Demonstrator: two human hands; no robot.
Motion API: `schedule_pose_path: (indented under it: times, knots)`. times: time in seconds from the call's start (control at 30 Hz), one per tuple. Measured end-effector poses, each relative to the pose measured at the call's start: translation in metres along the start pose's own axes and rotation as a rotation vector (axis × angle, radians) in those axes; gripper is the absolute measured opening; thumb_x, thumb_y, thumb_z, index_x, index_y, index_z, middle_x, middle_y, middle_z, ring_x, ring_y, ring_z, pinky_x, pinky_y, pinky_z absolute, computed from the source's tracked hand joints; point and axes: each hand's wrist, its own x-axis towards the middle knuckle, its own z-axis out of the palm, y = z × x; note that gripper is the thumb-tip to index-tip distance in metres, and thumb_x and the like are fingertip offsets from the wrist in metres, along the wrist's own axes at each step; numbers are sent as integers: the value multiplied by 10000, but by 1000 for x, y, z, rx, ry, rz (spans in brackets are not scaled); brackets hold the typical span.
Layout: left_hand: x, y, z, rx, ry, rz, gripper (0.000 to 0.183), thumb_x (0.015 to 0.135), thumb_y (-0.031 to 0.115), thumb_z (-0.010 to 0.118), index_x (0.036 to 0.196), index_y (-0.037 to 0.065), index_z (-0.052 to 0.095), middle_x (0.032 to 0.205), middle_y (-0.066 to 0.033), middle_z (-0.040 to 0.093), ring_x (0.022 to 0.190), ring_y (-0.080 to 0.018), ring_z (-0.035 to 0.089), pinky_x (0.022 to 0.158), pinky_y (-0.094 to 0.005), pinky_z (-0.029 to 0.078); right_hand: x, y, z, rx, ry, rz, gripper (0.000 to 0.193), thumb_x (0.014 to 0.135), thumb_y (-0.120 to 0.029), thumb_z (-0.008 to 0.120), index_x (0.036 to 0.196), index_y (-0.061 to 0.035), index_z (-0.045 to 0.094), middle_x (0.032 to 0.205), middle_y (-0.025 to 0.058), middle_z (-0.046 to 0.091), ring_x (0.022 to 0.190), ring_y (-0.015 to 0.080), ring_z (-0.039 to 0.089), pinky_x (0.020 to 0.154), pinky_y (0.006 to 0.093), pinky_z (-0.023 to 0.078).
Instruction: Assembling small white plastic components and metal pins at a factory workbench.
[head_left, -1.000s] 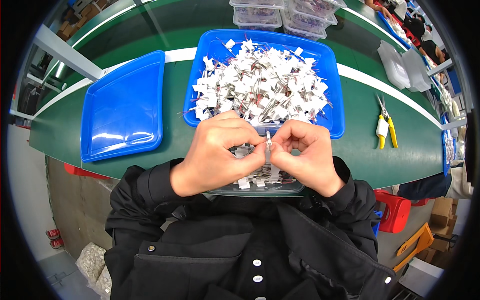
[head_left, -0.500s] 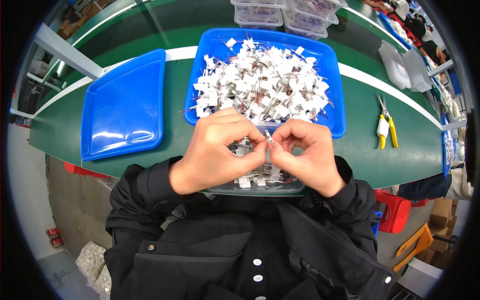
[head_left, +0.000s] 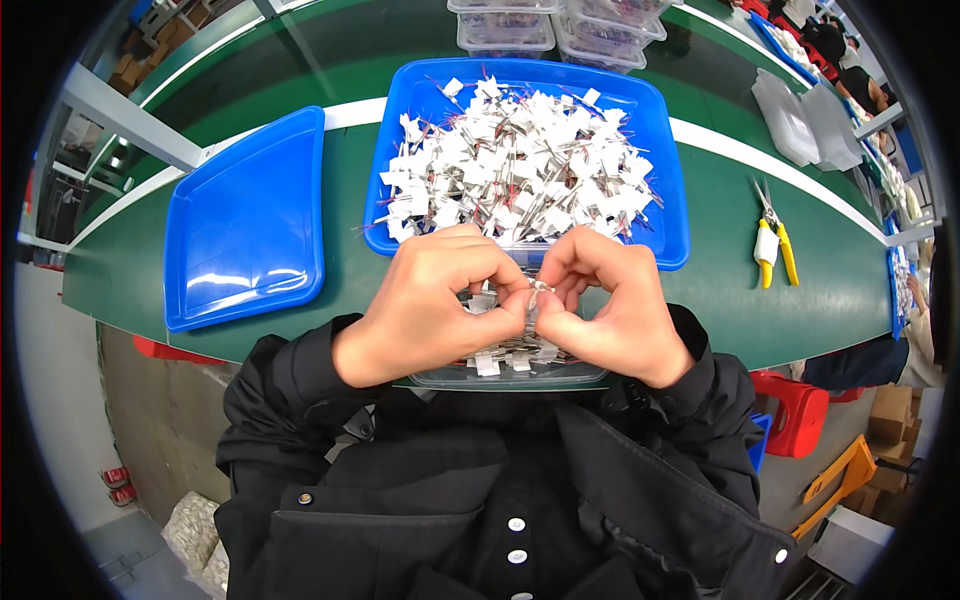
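Note:
My left hand (head_left: 430,308) and my right hand (head_left: 618,312) meet fingertip to fingertip, both closed in a pinch. Between them is a small wired part (head_left: 541,286), pale and silvery, mostly covered by the fingers. Below the hands sits a clear plastic container (head_left: 510,379) at the table's near edge, with similar parts bearing white tags inside. Just beyond my fingers is a blue tray (head_left: 677,205), heaped with white-tagged wired parts (head_left: 530,165), some showing thin red wires.
An empty blue tray (head_left: 245,225) lies at the left on the green table (head_left: 720,320). Yellow-handled cutters (head_left: 772,250) rest at the right. Clear boxes (head_left: 505,32) are stacked at the back, and more clear containers (head_left: 790,115) stand far right. A red stool (head_left: 790,405) is beside the table.
The small part has turned from nearly upright to more sideways between my fingertips. Both hands keep pinching close together, and the whole view has shifted slightly.

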Motion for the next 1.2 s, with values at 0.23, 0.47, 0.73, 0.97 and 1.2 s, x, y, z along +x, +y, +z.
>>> schedule_pose_path:
  times: [0.23, 0.47, 0.73, 0.97, 1.2]
  knots:
    - [1, -8, 4, 52, 13, 211, 119, 682, 1, 736, 714, 48, 631, 657, -28, 617, 613, -196, 575, 542, -307, 444, -1, 1, -1, -48, -36, -12, 190, 714, -23, 668, 886, -29, 588, 704, 47, 611, 583, 114, 580, 545, 251, 463]
    - [1, -5, 0, -21, -29, 73, 89, 709, 15, 726, 739, 43, 647, 643, -16, 609, 571, -140, 539, 516, -279, 419, 2, 1, -2, -205, 7, -209, 186, 709, -11, 641, 883, -23, 578, 720, 51, 590, 574, 134, 557, 522, 277, 446]
    - [0, -6, -5, -168, -110, -115, 36, 798, 15, 704, 813, -2, 676, 613, 48, 596, 539, 7, 493, 476, -173, 371, 0, 10, -6, -114, 18, -184, 209, 771, 38, 604, 964, -7, 673, 762, 66, 613, 593, 131, 572, 551, 262, 467]
    - [3, -6, -16, -231, -188, -156, 48, 779, 11, 706, 810, -3, 672, 596, 26, 599, 539, 5, 501, 477, -172, 363, 3, 10, -7, -154, -34, -258, 112, 805, -63, 740, 829, -2, 650, 707, 61, 550, 590, 153, 506, 540, 296, 404]
    - [4, -12, -14, -96, 146, -191, 54, 804, 5, 685, 856, 14, 695, 655, 63, 614, 573, 30, 467, 494, -163, 347, 4, 4, -6, -210, 0, -234, 145, 798, -95, 760, 831, -8, 648, 728, 61, 570, 616, 159, 502, 567, 289, 417]
